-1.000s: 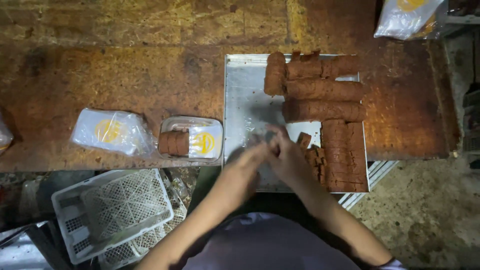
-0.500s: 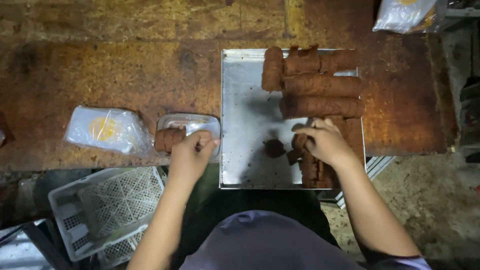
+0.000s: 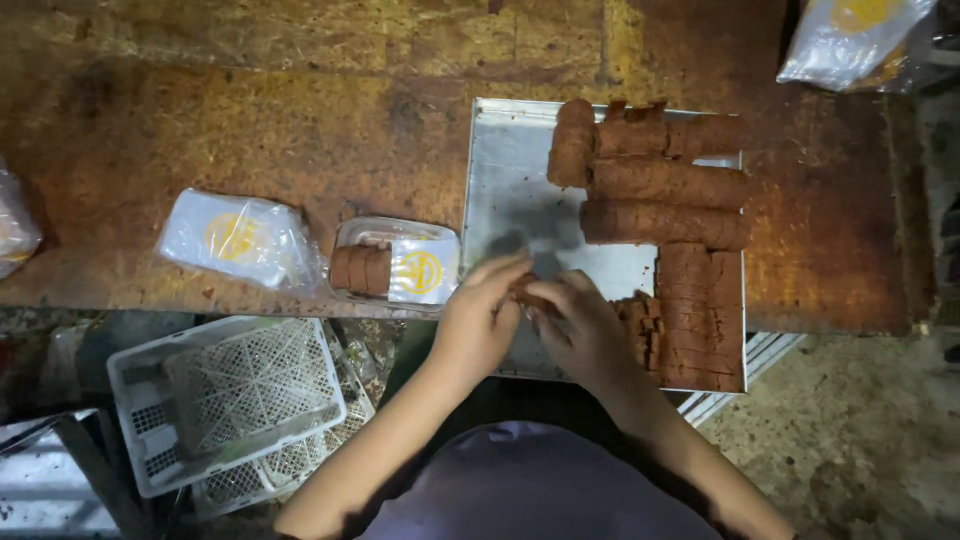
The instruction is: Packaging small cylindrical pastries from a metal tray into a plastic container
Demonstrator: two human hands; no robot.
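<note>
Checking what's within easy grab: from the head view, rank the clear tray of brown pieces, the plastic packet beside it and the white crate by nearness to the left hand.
From the left hand:
1. Clear tray, just left.
2. Plastic packet, farther left on the table.
3. White crate, below the table edge; nearly level with the packet.

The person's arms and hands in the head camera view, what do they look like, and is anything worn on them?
Both forearms are bare up to the bottom edge of the picture. The left hand and right hand are bare too: no gloves, and no rings, watch or bracelets that I can make out. The pale lilac garment covers the torso; its sleeves cannot be made out.
</note>
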